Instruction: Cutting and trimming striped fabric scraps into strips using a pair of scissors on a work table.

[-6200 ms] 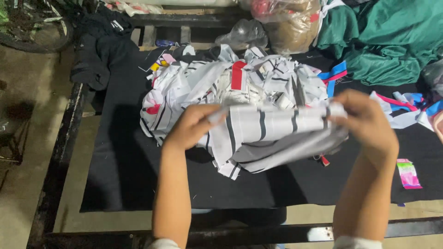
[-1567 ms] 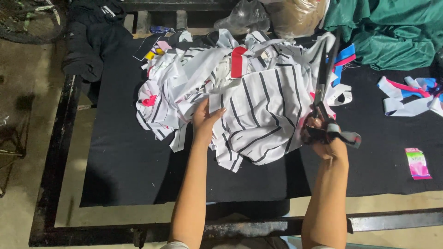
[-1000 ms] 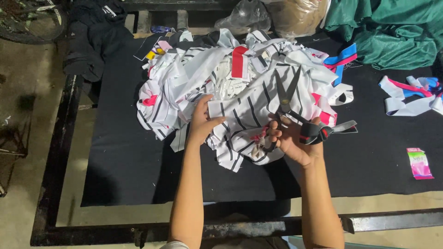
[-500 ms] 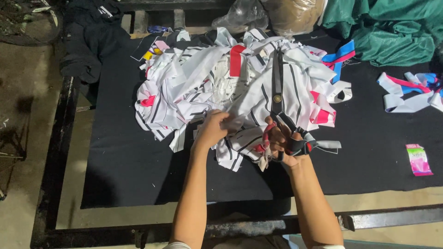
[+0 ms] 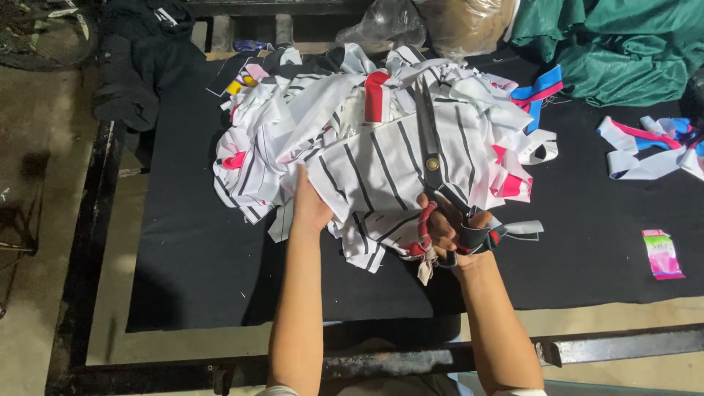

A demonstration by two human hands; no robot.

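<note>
A heap of white fabric pieces (image 5: 367,139) with black stripes and pink-red patches lies on a black cloth-covered table (image 5: 191,271). My left hand (image 5: 309,205) presses flat on the near edge of the striped piece on top. My right hand (image 5: 451,231) grips large scissors (image 5: 431,158) by their cloth-wrapped handles. The blades lie closed and point away from me across the striped fabric.
Green fabric (image 5: 623,44) is piled at the far right. White, pink and blue strips (image 5: 649,147) lie right of the heap. A small pink packet (image 5: 662,254) sits near the right edge. Dark clothing (image 5: 139,66) hangs at the far left, plastic bags (image 5: 411,22) behind.
The striped piece was held up in both hands, then laid flat. My right hand brought the scissors from the right side onto the fabric, blades now pointing away across it.
</note>
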